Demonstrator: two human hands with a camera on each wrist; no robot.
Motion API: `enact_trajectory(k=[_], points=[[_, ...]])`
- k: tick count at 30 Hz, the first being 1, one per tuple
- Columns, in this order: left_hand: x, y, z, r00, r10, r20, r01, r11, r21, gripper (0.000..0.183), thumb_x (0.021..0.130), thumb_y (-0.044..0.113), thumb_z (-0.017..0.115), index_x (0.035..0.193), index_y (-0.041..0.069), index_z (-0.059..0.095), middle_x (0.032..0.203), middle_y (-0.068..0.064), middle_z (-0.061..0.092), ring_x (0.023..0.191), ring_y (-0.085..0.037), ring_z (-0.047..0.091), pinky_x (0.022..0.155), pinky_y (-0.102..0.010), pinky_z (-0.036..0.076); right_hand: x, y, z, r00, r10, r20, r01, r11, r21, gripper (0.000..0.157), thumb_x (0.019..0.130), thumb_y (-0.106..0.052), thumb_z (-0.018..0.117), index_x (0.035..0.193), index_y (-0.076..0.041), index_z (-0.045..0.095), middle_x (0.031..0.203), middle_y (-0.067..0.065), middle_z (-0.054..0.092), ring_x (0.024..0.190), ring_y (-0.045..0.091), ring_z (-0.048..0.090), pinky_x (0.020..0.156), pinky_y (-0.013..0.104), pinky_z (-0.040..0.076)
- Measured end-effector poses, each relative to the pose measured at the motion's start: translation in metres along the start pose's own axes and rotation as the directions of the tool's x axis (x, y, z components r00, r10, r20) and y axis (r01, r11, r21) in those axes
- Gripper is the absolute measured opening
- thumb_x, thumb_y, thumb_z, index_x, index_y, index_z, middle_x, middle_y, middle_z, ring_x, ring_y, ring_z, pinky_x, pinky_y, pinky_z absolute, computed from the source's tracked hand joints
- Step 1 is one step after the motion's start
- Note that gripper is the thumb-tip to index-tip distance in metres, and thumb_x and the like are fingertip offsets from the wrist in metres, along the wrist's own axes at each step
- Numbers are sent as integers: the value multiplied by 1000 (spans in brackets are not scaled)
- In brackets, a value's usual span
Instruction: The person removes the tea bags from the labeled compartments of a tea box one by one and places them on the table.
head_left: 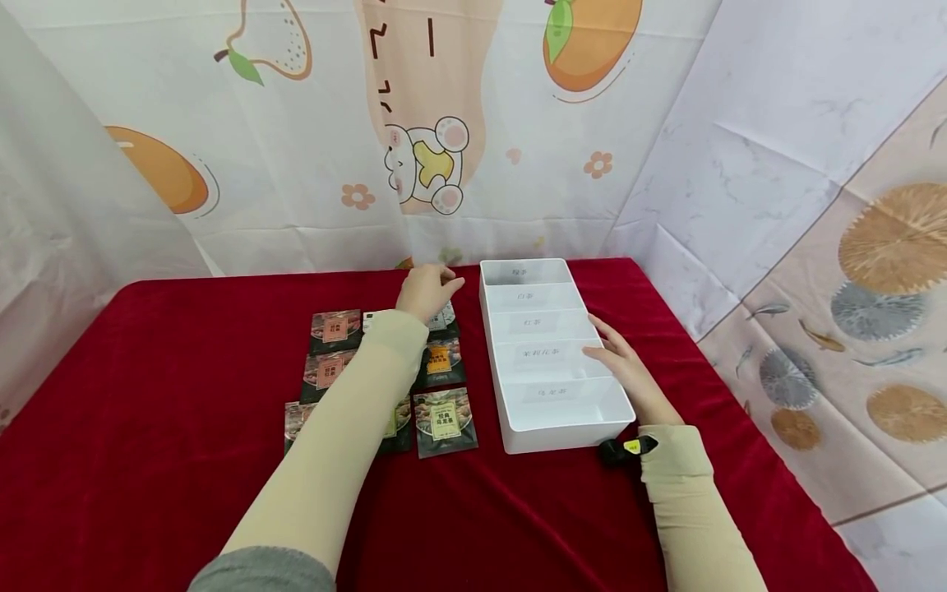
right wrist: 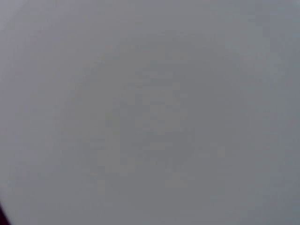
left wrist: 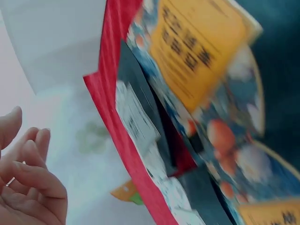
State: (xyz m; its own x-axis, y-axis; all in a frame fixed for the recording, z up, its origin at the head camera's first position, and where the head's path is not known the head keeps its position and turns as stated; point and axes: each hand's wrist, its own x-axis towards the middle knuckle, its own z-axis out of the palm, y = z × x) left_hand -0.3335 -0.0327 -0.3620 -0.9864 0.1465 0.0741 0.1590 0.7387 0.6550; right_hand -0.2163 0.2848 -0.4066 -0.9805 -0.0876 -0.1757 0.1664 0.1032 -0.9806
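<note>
My left hand [head_left: 427,292] hovers above the far end of a group of flat tea sachets, its fingers loosely bent around nothing. In the left wrist view that hand [left wrist: 30,173] is at the left edge, apart from a sachet with an orange label [left wrist: 197,54] and one with a whitish label [left wrist: 136,119]. My right hand [head_left: 629,370] rests at the right rim of a white divided box [head_left: 570,439], thumb and fingers reaching over the edge. Plain pale grey fills the right wrist view, and the hand does not show there.
Several dark sachets, among them one with a yellow-green label [head_left: 445,422] and one with a reddish label [head_left: 335,329], lie in rows left of the box. A red cloth [head_left: 185,411] covers the table. Behind it hangs a printed curtain [head_left: 296,164].
</note>
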Motion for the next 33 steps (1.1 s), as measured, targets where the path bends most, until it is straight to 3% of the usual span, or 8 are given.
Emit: enact_trajectory(k=[5,9,14,17,25,28,33], points=[[6,15,11,996,84,16,-84,996,-28,37,99,32,61,128,9,66,133,-10,63,119,-26,60,100,-41,50,0,1,-1,1000,-7,-1,7,1000,-7,62,101,-28,57,156,-35,28,130,-3,51,100,9,64,83,28,54],[12,23,22,991,129,46,-128,991,-36,36,98,29,63,126,7,66,125,-10,66,115,-24,60,99,-38,50,1,1,-1,1000,-11,0,11,1000,-20,62,101,-28,56,156,-35,28,129,-3,52,99,9,64,82,28,55],[18,29,32,984,176,16,-176,984,30,33,98,25,64,124,6,68,114,-10,66,102,-23,61,91,-35,52,1,0,-1,1000,-2,-4,2,1000,-28,62,102,-27,55,156,-34,27,131,-2,51,99,8,64,83,27,54],[21,33,35,982,187,13,-188,981,54,32,97,24,65,124,8,69,115,-9,66,103,-22,62,90,-34,53,1,0,-1,1000,-4,-6,4,1000,-19,62,102,-27,55,156,-34,27,131,-2,51,100,8,64,83,27,54],[32,50,47,974,201,105,-217,962,167,37,96,34,66,129,16,67,125,-1,68,114,-20,64,92,-36,54,0,0,-3,1000,-5,-13,6,1000,8,60,102,-28,56,155,-36,30,132,-2,51,104,10,62,85,28,54],[35,54,52,972,206,113,-229,938,260,37,96,37,65,129,20,67,125,2,69,112,-18,65,89,-37,55,0,1,-3,1000,-2,-15,2,1000,11,60,102,-28,56,155,-36,30,132,-2,50,104,11,62,85,28,53],[38,58,58,969,227,100,-248,864,439,34,96,42,63,123,23,71,122,6,71,108,-21,60,81,-39,56,1,1,-1,1000,3,-19,-3,1000,17,60,101,-27,56,155,-35,30,133,0,50,104,11,61,85,28,53]])
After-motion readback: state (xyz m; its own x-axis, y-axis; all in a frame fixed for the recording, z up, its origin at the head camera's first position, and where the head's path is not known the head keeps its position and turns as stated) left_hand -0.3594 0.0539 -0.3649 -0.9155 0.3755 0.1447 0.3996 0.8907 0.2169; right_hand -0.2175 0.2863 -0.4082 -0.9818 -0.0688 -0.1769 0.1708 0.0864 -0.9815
